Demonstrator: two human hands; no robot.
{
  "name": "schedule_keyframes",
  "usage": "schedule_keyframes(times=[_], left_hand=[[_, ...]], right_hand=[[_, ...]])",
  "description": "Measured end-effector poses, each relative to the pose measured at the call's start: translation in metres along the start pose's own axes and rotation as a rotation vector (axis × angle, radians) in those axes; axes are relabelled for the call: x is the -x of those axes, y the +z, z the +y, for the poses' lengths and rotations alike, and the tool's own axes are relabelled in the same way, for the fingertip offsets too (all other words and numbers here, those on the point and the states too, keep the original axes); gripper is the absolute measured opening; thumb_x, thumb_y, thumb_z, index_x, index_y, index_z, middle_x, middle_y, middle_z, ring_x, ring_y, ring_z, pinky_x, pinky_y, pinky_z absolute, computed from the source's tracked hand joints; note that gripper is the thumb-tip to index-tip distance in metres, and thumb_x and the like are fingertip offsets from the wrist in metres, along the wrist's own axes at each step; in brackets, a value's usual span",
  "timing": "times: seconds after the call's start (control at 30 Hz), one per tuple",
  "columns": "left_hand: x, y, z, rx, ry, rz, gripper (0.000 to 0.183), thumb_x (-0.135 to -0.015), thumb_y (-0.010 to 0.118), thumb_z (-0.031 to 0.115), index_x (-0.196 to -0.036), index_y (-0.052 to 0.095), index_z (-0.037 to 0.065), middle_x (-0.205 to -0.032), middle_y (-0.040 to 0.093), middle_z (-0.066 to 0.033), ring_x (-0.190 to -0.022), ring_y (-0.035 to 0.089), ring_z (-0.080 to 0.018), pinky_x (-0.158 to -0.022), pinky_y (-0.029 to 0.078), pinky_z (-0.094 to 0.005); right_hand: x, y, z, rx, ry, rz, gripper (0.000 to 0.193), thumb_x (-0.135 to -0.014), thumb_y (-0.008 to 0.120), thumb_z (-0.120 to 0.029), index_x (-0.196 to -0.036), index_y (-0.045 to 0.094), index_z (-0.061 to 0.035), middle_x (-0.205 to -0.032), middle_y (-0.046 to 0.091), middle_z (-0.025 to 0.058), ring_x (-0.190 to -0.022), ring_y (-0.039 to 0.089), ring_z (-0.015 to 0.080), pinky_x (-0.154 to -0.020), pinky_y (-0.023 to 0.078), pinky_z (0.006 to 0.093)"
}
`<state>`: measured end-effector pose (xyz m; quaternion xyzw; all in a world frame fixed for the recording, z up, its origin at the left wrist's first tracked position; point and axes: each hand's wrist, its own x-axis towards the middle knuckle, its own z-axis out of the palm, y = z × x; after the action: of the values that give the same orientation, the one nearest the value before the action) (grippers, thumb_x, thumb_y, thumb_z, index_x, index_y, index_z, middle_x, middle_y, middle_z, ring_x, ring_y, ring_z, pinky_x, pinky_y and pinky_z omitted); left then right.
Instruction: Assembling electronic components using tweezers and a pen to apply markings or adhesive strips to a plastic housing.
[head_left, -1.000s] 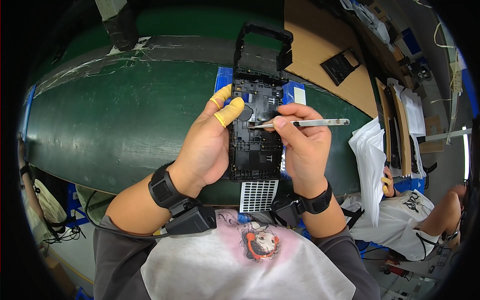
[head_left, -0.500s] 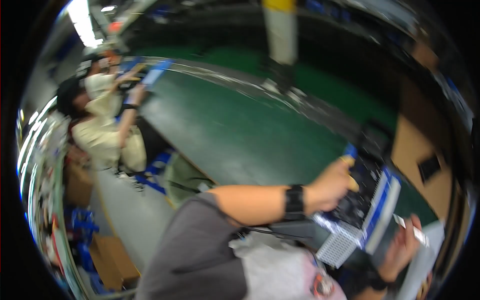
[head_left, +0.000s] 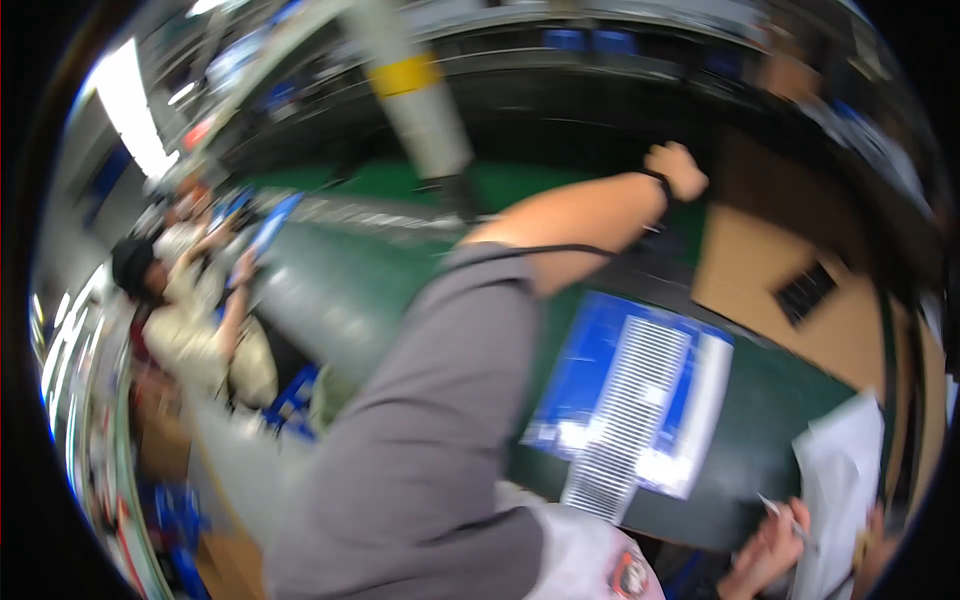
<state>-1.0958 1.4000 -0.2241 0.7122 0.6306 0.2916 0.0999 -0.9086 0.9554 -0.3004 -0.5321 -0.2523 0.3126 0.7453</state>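
My left arm reaches far across the green table, and my left hand (head_left: 680, 170) is over the far edge. It looks closed, fist-like and blurred; anything in it is hidden. A black cable (head_left: 530, 248) crosses that arm. On the table lies a flat blue-and-white glossy packet (head_left: 580, 360), with a long white sheet of narrow rows (head_left: 625, 420) on top. At the lower right, my right hand (head_left: 770, 550) pinches a thin silvery-white strip (head_left: 768, 505), beside a white bag or sheet (head_left: 840, 455).
An opened cardboard box (head_left: 750, 270) with a black patch stands at the far right. A pillar with a yellow band (head_left: 405, 75) rises beyond the table (head_left: 340, 280). Co-workers (head_left: 190, 340) work along the left. Blue stools (head_left: 295, 400) and cartons (head_left: 165, 445) stand on the floor.
My left hand has moved away from the packet, out to the far edge. The black object that lay on the packet is gone from there. My right hand has lowered slightly; the view has turned.
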Motion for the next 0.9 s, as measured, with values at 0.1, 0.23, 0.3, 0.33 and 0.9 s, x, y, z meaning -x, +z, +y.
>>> schedule_keyframes(times=[0.1,0.23,0.3,0.33,0.9], left_hand=[[0.011,0.01,0.043,0.018,0.388,-0.241,0.034,-0.069,0.057,0.026,-0.088,0.06,-0.002,-0.087,0.058,-0.0207,-0.085,0.056,-0.031,-0.073,0.044,-0.0368],[0.042,0.079,0.114,-0.083,0.355,-0.238,0.049,-0.075,0.053,0.042,-0.087,0.059,-0.005,-0.085,0.059,-0.0221,-0.083,0.056,-0.0351,-0.075,0.043,-0.0379],[0.062,0.106,0.125,-0.251,0.43,-0.093,0.052,-0.076,0.052,0.043,-0.097,0.056,-0.005,-0.089,0.058,-0.0224,-0.083,0.055,-0.0359,-0.076,0.044,-0.0386],[0.061,0.109,0.121,-0.174,0.382,-0.197,0.048,-0.076,0.051,0.039,-0.099,0.054,-0.004,-0.095,0.055,-0.0245,-0.085,0.055,-0.0358,-0.076,0.044,-0.04],[0.178,-0.144,-0.044,1.456,-0.105,-0.302,0.014,-0.08,0.051,0.015,-0.079,0.057,0.002,-0.069,0.056,-0.0032,-0.057,0.054,-0.0105,-0.053,0.047,-0.0254]], right_hand=[[-0.002,0.03,0.008,-0.089,-0.019,0.018,0.02,-0.07,0.057,0.003,-0.089,0.05,0.0044,-0.069,0.054,0.0099,-0.052,0.046,0.0088,-0.048,0.037,0.0185],[-0.002,0.026,0.003,-0.213,-0.011,-0.029,0.021,-0.069,0.061,0.002,-0.088,0.052,0.0025,-0.07,0.059,0.0096,-0.053,0.047,0.0076,-0.049,0.036,0.0181],[0.001,0.018,0.003,-0.181,-0.029,-0.041,0.021,-0.069,0.061,0.002,-0.088,0.052,0.0023,-0.071,0.059,0.0096,-0.055,0.049,0.0078,-0.05,0.037,0.0178],[0.002,0.018,0.006,-0.18,-0.036,-0.043,0.021,-0.069,0.061,0.003,-0.088,0.052,0.0018,-0.072,0.059,0.0091,-0.056,0.049,0.008,-0.05,0.038,0.0178],[-0.007,0.013,-0.003,-0.032,-0.011,-0.141,0.013,-0.079,0.053,-0.002,-0.089,0.049,0.0055,-0.067,0.046,0.005,-0.054,0.041,0.0094,-0.048,0.034,0.0191]])
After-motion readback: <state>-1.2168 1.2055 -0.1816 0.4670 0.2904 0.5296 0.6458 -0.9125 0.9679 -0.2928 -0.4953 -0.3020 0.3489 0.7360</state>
